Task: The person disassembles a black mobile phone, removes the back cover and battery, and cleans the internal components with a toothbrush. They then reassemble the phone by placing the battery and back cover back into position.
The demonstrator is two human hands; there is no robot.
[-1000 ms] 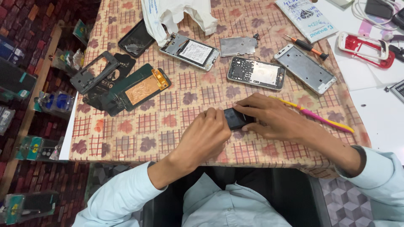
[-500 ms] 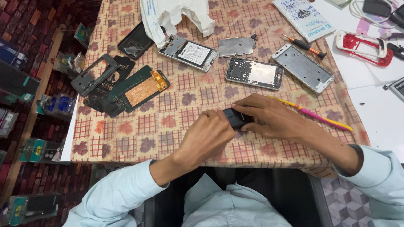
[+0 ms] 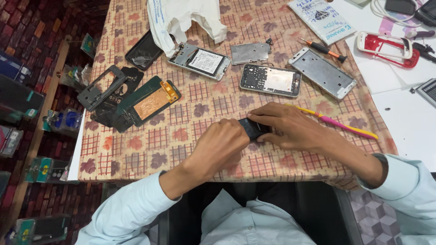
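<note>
While both hands have held position over the last second, the left hand (image 3: pixel 221 144) and right hand (image 3: pixel 290 128) remain clamped on 1 small dark rectangular phone part (image 3: pixel 254 129), pressed against the checked tablecloth (image 3: pixel 150 149) beside a pink-and-yellow plastic pry tool (image 3: pixel 336 122).

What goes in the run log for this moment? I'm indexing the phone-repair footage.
left hand: grips small dark phone part | right hand: presses same part | surface: patterned tablecloth | nearby: pink-yellow pry tool, opened phone

Small dark phone part (image 3: pixel 253 128), flat on tablecloth.
</note>
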